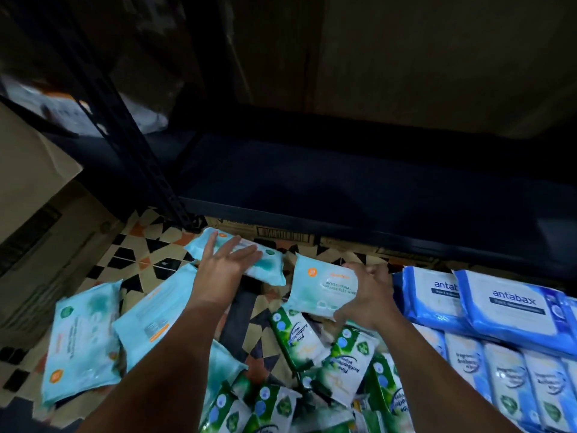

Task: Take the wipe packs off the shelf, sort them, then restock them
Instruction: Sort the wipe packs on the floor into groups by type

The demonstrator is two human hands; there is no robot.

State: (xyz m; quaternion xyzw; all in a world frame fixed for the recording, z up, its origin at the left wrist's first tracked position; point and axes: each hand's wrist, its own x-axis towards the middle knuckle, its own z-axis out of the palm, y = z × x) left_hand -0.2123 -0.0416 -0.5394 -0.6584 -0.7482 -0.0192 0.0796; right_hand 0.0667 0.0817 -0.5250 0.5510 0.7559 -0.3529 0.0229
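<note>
Wipe packs lie sorted by colour on the tiled floor in front of a dark shelf (359,195). My right hand (368,295) grips the right edge of a light teal pack (321,289) and holds it tilted above the green packs (315,364). Straight-fingered, my left hand (226,264) lies over another light teal pack (249,257) near the shelf post. Two more teal packs (84,342) lie at the left. Blue "antabax" packs (512,310) are stacked at the right over pale blue packs (505,382).
The shelf board in front of me is dark and bare. A black metal upright (131,145) stands at its left corner. Flattened cardboard (281,232) lies under the shelf. A cardboard box (34,195) sits at the left. Patterned floor tiles (137,254) show between the packs.
</note>
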